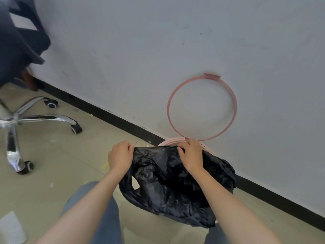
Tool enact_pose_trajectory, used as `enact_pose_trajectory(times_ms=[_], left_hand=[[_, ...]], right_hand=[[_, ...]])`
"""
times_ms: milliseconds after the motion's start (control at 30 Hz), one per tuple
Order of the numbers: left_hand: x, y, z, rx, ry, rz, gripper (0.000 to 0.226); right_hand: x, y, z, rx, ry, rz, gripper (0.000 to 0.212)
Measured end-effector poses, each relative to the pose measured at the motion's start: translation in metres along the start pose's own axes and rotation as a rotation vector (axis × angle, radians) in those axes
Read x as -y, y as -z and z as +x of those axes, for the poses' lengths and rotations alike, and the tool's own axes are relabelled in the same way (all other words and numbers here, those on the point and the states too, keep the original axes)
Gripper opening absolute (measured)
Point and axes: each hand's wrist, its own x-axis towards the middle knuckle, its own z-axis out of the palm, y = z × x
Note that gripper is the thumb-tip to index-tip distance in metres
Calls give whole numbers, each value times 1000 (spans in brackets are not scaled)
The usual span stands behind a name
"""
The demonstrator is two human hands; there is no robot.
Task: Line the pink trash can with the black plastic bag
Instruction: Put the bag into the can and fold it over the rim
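A crumpled black plastic bag (pixel 168 187) hangs spread over the pink trash can (pixel 168 142), of which only a strip of the far rim shows by the wall. The can's pink hoop ring (pixel 202 107) is flipped up and leans against the grey wall. My left hand (pixel 121 156) pinches the bag's top edge at the left corner. My right hand (pixel 190 155) grips the same edge at the right, close to the hoop's hinge. One handle hole of the bag shows at the lower left.
An office chair with a chrome star base (pixel 22 118) and castors stands at the left. A black baseboard (pixel 109 113) runs along the wall. A sheet of paper (pixel 12 228) lies on the floor at the lower left. My knees are below the bag.
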Motion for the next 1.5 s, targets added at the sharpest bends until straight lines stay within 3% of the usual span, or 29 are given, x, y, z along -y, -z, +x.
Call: enact_pose_trajectory(times_ms=[100, 167, 233, 300, 367, 500, 567, 633, 700, 833, 967, 1067, 1133, 1267, 1400, 1500], left_hand=[[-13, -8, -11, -188, -199, 257, 20], [-27, -19, -22, -227, -377, 356, 28], [-40, -33, -29, -110, -401, 366, 38], [-50, -40, -30, 52, -312, 365, 36], [-50, -46, -28, 59, -303, 389, 32], [-44, -48, -22, 23, -375, 255, 22], [-40, -50, -16, -33, -448, 210, 9], [-36, -54, -8, -77, -478, 122, 10], [-36, -56, 2, -101, -503, 9, 7], [-37, -61, 24, -189, -476, -110, 11], [-49, -63, 24, -108, -246, -18, 25], [-66, -71, 6, -147, -440, 207, 44], [-76, -75, -6, -37, -469, 331, 60], [-62, -90, -9, 248, -243, 470, 79], [-55, -94, -7, 247, -261, 495, 83], [-52, -95, -9, 219, -268, 470, 84]], right_hand=[[4, -1, -1, 29, -1, -41, 19], [5, 1, 1, 48, -21, -68, 18], [3, 4, 3, 32, -28, -89, 19], [-1, 10, 0, 31, -55, -59, 29], [-12, 18, -10, -14, -75, -54, 35], [-56, 40, -26, -139, -272, -75, 35], [-80, 47, -27, -5, -382, -93, 41], [-93, 47, -29, 151, -456, -19, 44], [-98, 42, -34, 163, -512, 37, 39], [-105, 34, -41, 111, -531, 22, 32], [-108, 26, -53, 57, -562, 39, 32], [-110, 25, -64, 40, -552, 119, 39], [-115, 26, -71, 111, -465, 78, 44], [-125, 33, -75, 216, -369, 14, 44], [-135, 33, -68, 183, -395, 62, 40], [-139, 36, -61, 186, -456, 246, 34]])
